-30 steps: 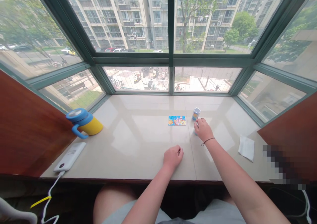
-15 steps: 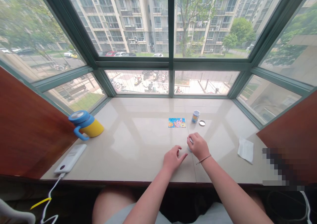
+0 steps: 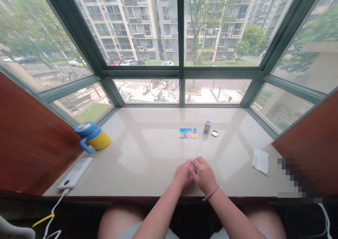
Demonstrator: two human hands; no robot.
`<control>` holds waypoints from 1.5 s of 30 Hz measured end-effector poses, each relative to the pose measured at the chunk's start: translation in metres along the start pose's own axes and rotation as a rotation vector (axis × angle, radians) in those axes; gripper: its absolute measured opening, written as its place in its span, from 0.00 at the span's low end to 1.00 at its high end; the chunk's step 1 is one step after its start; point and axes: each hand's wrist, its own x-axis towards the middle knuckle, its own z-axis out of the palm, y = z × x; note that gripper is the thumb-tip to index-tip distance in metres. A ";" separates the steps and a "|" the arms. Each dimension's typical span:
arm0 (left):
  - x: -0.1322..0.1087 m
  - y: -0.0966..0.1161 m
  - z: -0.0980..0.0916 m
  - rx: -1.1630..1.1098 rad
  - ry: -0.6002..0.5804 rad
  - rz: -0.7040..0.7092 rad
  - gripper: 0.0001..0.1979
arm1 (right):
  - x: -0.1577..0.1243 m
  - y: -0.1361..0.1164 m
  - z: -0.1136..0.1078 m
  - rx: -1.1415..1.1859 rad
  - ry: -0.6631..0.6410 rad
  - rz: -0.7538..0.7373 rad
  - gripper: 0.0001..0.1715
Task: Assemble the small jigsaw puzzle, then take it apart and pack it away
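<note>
Pale polished worktop (image 3: 148, 151) fills the bay beneath the green-framed windows (image 3: 180, 27), and my hands rest together on it near its front edge. My left hand (image 3: 183, 173) and my right hand (image 3: 203, 175) meet at the fingers, closed around a small silvery object (image 3: 194, 167) that shows only as a sliver between them, so I cannot make out its full shape. A thin cord bracelet (image 3: 210, 193) circles my right wrist. Straight ahead, well beyond my fingers, a card printed with bright cartoon figures (image 3: 188, 133) lies flat on the stone. To its right stands a small blue-and-white tin (image 3: 207, 126), upright, with a round metal lid (image 3: 214, 133) lying flat just beside it. Farther right, a white paper napkin (image 3: 260, 160) lies near the wooden side panel (image 3: 308, 133). Off to my left, well apart from my hands, stands a yellow mug with a blue lid and handle (image 3: 93, 136), close to a matching wooden panel (image 3: 31, 136). Nearer the front edge lies a white power bank (image 3: 75, 173), its white cable (image 3: 56, 210) dropping over the edge. Beyond the glass are apartment blocks (image 3: 132, 24), trees and rows of parked scooters (image 3: 158, 91).
</note>
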 end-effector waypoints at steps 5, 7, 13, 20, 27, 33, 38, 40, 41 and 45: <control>0.001 0.002 0.000 0.033 -0.017 -0.033 0.18 | 0.002 -0.003 -0.001 -0.113 -0.027 -0.028 0.09; 0.002 0.003 0.000 0.038 -0.022 -0.025 0.17 | 0.002 -0.004 0.000 -0.150 -0.053 -0.018 0.09; 0.002 0.001 0.002 0.038 -0.009 -0.017 0.18 | 0.003 -0.003 0.000 -0.081 -0.068 -0.023 0.09; 0.000 0.005 -0.005 0.025 0.005 0.022 0.20 | 0.007 0.004 -0.004 0.207 -0.058 -0.062 0.12; -0.005 0.015 -0.018 -0.027 -0.060 -0.024 0.26 | 0.018 0.014 -0.013 0.346 -0.205 -0.127 0.11; -0.005 0.011 -0.014 -0.112 0.018 0.030 0.28 | 0.022 0.010 -0.021 0.332 -0.268 -0.131 0.10; -0.002 0.009 -0.010 -0.040 0.002 0.021 0.23 | 0.011 0.000 -0.027 0.232 -0.224 -0.084 0.15; -0.002 0.009 -0.010 -0.030 -0.002 0.010 0.21 | 0.005 -0.001 -0.029 0.201 -0.208 -0.072 0.19; -0.002 0.009 -0.011 -0.031 -0.001 0.003 0.20 | 0.003 -0.001 -0.030 0.186 -0.197 -0.061 0.22; -0.002 0.007 -0.010 -0.024 0.006 -0.032 0.17 | -0.003 0.003 -0.033 0.121 -0.143 0.004 0.26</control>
